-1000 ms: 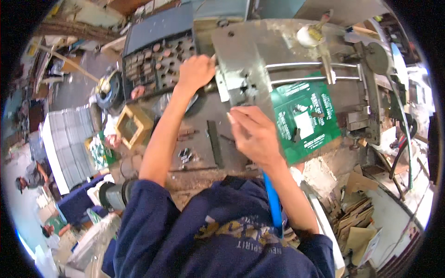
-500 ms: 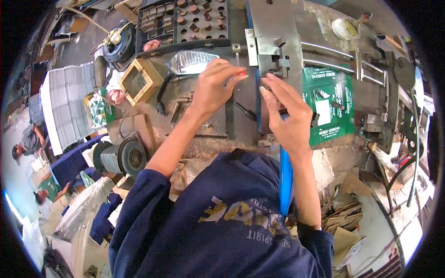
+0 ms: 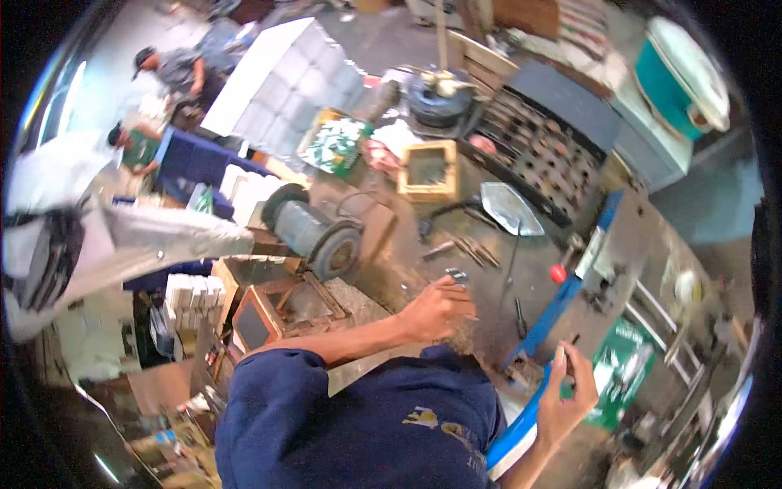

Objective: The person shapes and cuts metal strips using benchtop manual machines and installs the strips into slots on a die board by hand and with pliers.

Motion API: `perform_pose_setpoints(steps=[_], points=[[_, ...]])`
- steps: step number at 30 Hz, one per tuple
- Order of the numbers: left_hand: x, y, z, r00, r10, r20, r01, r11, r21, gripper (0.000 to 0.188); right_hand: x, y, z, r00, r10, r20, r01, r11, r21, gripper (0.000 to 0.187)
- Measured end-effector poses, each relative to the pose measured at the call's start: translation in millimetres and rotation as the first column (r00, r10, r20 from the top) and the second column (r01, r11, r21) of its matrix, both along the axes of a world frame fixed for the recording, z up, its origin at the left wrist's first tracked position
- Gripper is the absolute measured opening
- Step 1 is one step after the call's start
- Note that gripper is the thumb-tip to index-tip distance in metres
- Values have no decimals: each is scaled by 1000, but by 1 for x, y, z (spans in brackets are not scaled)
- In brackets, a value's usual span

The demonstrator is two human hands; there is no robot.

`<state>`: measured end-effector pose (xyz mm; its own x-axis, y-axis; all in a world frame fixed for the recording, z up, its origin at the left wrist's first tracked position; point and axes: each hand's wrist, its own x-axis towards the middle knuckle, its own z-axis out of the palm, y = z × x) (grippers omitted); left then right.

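My left hand [image 3: 440, 311] is closed in front of my chest, above the near edge of the workbench. A small shiny metal piece [image 3: 458, 276] shows at its fingers; its kind is unclear. My right hand [image 3: 570, 391] is at the lower right, thumb and fingers bent toward each other. A short dark rod [image 3: 576, 338] shows at its fingertips, but whether they grip it is unclear. The hand is beside a green printed sheet [image 3: 627, 359] and a blue-edged metal machine [image 3: 542, 326]. Beyond both hands is a red ball knob [image 3: 558, 273], which neither touches.
A bench grinder [image 3: 314, 232] stands left of my left hand. Beyond lie metal rods [image 3: 472, 251], a clear lamp-like cover [image 3: 511, 208], a wooden-framed box [image 3: 428, 171] and a tool case [image 3: 538, 138]. Metal rails [image 3: 660, 334] extend right. Two people [image 3: 175, 73] are at the far left.
My view has turned left. My left hand has left the red knob, moved toward my body and closed by a metal piece. My right hand has drawn back from the machine.
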<state>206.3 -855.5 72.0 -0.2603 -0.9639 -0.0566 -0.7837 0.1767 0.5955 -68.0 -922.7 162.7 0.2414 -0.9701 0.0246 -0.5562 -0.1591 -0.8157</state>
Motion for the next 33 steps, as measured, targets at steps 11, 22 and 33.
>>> perform_pose_setpoints(steps=[11, 22, 33], points=[[-57, -104, 178, 240, 433, -869, -362, 870, 334, 25, 56, -40, 90, 960, 117, 255, 20, 878, -479, 34], [-35, -228, 182, 718, -381, -583, 389, 914, -117, 40, -69, -87, 113, 998, 50, -46, -63, 933, -354, 20], [-80, -281, 143, 610, -476, -634, 718, 670, 188, 36, -108, -93, 86, 980, -69, -184, -32, 870, -493, 20]])
